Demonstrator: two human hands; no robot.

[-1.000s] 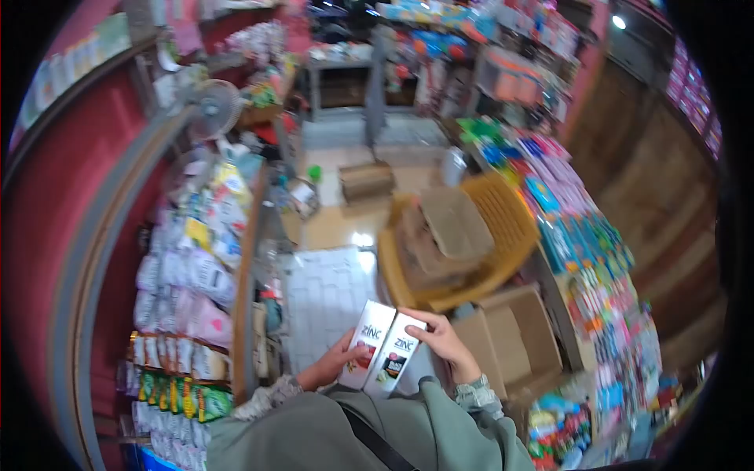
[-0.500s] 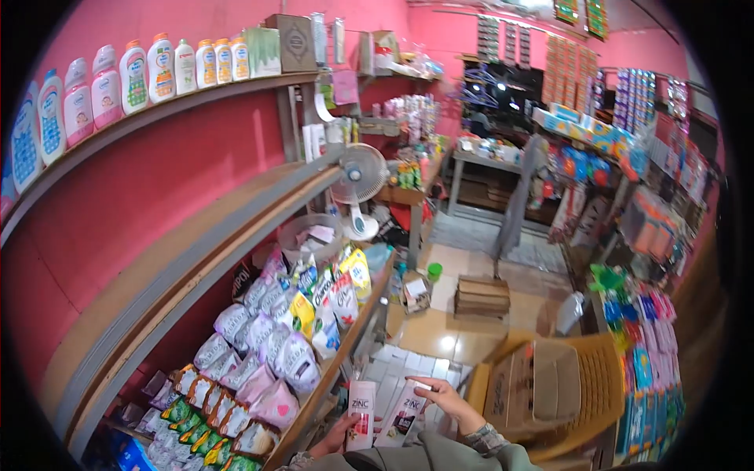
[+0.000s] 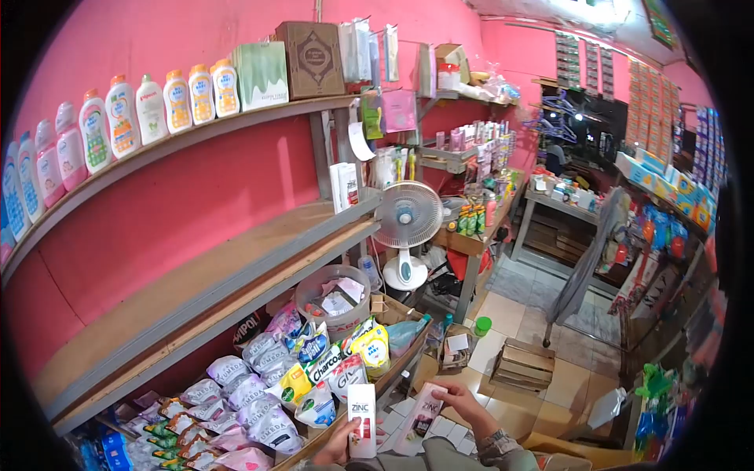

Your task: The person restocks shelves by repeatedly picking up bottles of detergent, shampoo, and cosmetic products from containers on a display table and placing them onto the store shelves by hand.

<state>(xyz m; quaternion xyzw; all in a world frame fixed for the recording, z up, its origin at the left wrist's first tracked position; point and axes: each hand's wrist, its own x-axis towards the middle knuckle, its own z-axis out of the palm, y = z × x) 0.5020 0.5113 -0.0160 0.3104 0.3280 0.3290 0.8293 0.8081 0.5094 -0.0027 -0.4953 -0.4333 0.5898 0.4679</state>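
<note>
My left hand point(image 3: 338, 444) is closed around a white ZINC shampoo box point(image 3: 361, 400) with a red picture, held upright in front of me. Beside it, my right hand point(image 3: 465, 407) grips the top of a second ZINC box point(image 3: 419, 420), pinkish at its edges and tilted to the right. The two boxes are apart. Similar white ZINC boxes point(image 3: 343, 187) stand at the far end of the grey-edged middle shelf point(image 3: 196, 271) on my left.
Baby-care bottles point(image 3: 122, 118) line the upper shelf. Below lie several bagged products point(image 3: 259, 416). A white fan point(image 3: 407, 220) stands past the shelf end, near a clear bucket point(image 3: 334, 302). Flattened cardboard point(image 3: 522, 365) lies on the tiled floor; hanging goods crowd the right side.
My view has turned left and closer to the shelves, so they fill more of it. Both hands still hold their boxes; the left box now stands in front of the bagged goods.
</note>
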